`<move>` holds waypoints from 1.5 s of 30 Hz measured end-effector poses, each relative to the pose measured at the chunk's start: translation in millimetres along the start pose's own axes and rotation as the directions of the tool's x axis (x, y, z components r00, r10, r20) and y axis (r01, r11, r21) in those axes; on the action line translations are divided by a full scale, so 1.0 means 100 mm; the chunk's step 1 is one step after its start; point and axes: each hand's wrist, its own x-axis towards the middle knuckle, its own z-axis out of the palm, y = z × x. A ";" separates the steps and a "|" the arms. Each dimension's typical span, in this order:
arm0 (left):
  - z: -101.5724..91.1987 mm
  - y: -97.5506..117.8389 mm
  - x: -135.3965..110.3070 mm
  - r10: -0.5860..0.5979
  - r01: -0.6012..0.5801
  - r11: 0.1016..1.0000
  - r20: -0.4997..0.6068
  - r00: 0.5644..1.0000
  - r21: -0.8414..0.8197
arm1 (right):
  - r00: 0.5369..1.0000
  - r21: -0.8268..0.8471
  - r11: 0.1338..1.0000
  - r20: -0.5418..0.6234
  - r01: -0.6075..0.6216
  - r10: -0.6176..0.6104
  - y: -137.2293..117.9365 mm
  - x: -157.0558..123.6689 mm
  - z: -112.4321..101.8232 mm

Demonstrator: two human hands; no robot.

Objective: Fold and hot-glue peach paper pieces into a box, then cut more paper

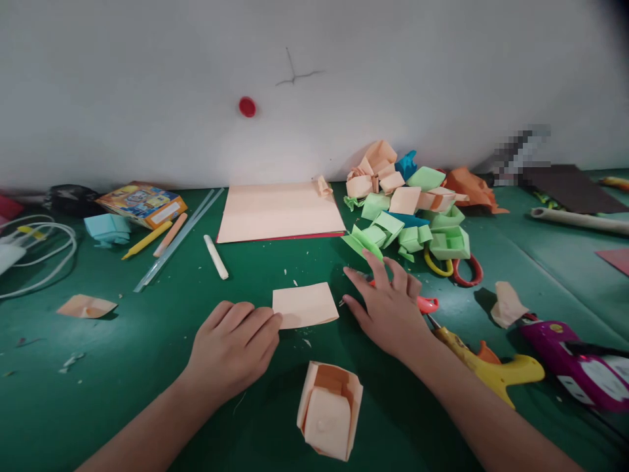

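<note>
- My left hand pinches the paper strip, long axis sideways, by its left end.
- My right hand, loosely spread near its right end, grips nothing visible.

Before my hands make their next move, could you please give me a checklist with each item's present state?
1. Left hand at the paper piece: ok, fingers at its left edge.
2. Right hand empty: cannot tell; fingers spread, an orange-red object partly hidden by it.
3. Paper box apart from both hands: ok.
4. Glue gun well away from the right arm: not ok, close beside it.
5. Glue gun cool: cannot tell.
</note>
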 end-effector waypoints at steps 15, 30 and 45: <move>0.09 -0.02 -0.04 -0.049 0.054 0.993 0.045 0.998 -0.107 | 0.997 0.053 0.998 -0.067 -0.023 0.027 0.00 0.09 0.04; 0.11 -0.02 -0.02 -0.031 0.039 0.991 0.058 0.998 -0.131 | 0.999 -0.088 0.995 -0.018 -0.040 0.039 -0.14 0.39 0.11; 0.14 -0.04 -0.07 -0.054 0.065 0.982 0.069 0.996 -0.175 | 0.996 -0.032 0.999 -0.085 -0.038 0.036 -0.09 0.24 0.00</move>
